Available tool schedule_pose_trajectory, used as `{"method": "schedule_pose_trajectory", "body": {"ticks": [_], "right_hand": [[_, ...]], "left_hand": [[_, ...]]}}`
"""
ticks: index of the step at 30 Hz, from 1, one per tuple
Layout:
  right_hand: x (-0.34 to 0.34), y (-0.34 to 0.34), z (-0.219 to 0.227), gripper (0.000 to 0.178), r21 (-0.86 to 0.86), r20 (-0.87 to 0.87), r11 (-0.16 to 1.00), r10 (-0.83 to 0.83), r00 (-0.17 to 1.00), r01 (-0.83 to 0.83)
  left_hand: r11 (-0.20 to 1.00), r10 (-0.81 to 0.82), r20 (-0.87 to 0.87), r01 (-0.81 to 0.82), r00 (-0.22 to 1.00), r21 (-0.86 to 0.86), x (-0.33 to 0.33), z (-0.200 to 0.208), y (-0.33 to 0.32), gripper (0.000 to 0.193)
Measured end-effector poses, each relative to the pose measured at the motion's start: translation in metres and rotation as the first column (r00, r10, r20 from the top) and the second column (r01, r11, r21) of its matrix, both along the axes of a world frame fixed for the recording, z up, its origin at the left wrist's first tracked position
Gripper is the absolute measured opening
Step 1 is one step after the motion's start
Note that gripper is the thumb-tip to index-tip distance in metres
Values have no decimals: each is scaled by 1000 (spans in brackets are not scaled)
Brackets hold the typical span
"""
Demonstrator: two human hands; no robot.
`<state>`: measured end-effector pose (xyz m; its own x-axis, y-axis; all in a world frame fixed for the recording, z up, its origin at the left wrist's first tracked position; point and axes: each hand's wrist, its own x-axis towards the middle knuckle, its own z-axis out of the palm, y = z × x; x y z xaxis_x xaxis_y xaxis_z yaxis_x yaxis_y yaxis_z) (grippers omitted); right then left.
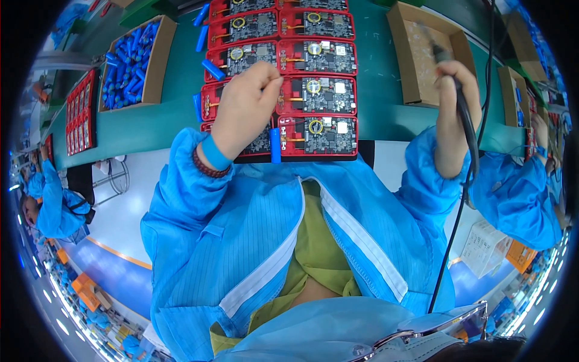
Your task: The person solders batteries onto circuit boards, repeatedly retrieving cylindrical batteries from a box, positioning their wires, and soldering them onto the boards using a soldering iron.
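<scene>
Two columns of red trays (pixel 281 113) with grey circuit boards (pixel 330 90) lie in front of me, each board carrying a yellow-ringed round part. Over the left column, my left hand (pixel 253 96) is closed with fingertips pinched together; anything between them is hidden. Blue cylindrical batteries lie along the left edge, and one battery (pixel 275 145) rests at the near end between the columns. To the right, my right hand (pixel 458 99) is closed around a corded soldering iron (pixel 443 55). Its thin tip is blurred and points up and left over a cardboard box.
A cardboard box (pixel 167 57) full of blue batteries stands at the left on the green table (pixel 241 136). The shallow cardboard box (pixel 410 90) is at the right. A black cable (pixel 453 235) hangs down beside my right arm. Co-workers in blue sit on both sides.
</scene>
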<state>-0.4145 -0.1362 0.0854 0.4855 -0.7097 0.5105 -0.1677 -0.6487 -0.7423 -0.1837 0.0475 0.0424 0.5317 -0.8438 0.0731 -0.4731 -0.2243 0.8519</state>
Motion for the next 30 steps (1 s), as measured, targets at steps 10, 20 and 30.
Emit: {"method": "schedule_pose_trajectory", "body": {"ticks": [10, 20, 30], "right_hand": [[40, 31, -23, 16, 155, 23, 827, 543, 839, -540], [49, 32, -32, 15, 161, -2, 854, 502, 865, -496], [49, 27, -29, 16, 53, -60, 817, 577, 815, -574]], "left_hand": [[994, -106, 429, 109, 897, 18, 7, -20, -17, 7], [994, -100, 427, 105, 899, 11, 8, -22, -18, 8], [995, -96, 440, 101, 893, 13, 6, -21, -18, 8]]}}
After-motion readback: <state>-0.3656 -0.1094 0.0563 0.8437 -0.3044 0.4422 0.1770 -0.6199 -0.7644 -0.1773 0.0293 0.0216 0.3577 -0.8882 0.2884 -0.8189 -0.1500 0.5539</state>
